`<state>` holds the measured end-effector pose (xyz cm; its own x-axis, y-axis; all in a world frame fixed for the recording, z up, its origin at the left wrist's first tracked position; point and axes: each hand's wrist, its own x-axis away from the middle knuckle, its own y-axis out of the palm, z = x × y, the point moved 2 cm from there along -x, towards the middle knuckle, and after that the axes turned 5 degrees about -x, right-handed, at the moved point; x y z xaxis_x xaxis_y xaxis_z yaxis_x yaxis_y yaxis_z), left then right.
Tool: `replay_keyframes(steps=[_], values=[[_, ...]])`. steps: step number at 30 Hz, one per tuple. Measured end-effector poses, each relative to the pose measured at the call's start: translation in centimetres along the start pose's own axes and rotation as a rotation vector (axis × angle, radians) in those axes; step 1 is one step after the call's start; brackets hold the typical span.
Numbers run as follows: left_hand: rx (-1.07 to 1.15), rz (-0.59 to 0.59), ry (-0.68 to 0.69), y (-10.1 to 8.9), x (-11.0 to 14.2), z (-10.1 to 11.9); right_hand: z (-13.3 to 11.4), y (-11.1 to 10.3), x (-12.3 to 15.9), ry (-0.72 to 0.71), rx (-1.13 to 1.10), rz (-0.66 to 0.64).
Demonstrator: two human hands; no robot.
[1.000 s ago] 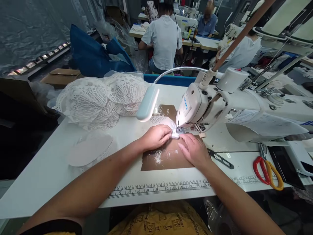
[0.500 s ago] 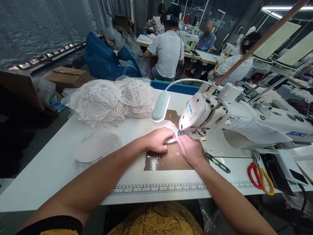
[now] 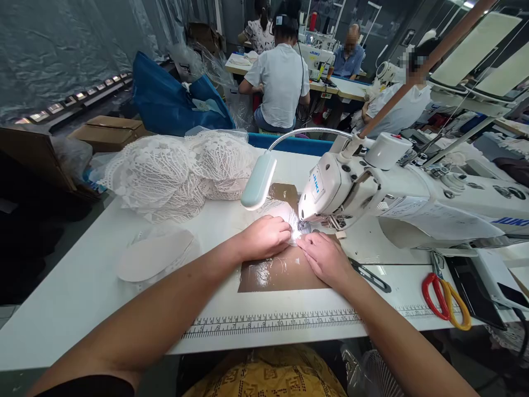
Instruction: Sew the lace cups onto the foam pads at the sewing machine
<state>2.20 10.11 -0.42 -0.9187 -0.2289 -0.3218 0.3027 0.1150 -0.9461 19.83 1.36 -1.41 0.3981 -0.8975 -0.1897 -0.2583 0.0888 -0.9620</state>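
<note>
"Where's the small white lace cloth [image 3: 283,209]?"

"Between the two grips and a bit past them, at the needle end of the big white metal sewing machine [image 3: 324,187]. A flat, shiny brown sheet [image 3: 285,273] lies under both grips."

"How's the left hand [image 3: 268,237]?"

"Its fingers are curled down at the cloth. I can't tell if that grip is pinching it."

"And the right hand [image 3: 324,255]?"

"Its fingertips are close together at the cloth's near edge, beside the left grip. I can't tell if it's pinching either."

"Any bags or boxes?"

"Yes! Far past the left grip, off to its left, there's a big, floppy blue bag [image 3: 159,99]. Its top is open and something pale is in it. Further left sits a brown cardboard box [image 3: 107,132]. Its top looks shut, so I can't see in."

"What's on the flat white bench [image 3: 82,309]?"

"A puffy heap of white lace pieces [image 3: 165,171], past the left grip and to its left. Scissors [image 3: 446,300] with red and yellow handles lie well to the right grip's right."
</note>
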Motion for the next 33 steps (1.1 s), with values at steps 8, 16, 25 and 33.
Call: replay_keyframes(steps=[8, 16, 25, 33], values=[[0.03, -0.034, 0.092, 0.15, 0.08, 0.54, 0.04, 0.26, 0.25, 0.005, -0.037, 0.055], [0.054, -0.059, 0.051, 0.34, 0.25, 0.42, -0.07, 0.31, 0.33, 0.023, -0.006, 0.062], [0.055, -0.024, -0.05, 0.71, -0.13, 0.28, -0.21, 0.64, -0.32, 0.122, 0.043, 0.025], [0.066, -0.041, -0.177, 0.84, 0.04, -0.18, 0.0, 0.88, -0.28, 0.135, 0.034, 0.042]])
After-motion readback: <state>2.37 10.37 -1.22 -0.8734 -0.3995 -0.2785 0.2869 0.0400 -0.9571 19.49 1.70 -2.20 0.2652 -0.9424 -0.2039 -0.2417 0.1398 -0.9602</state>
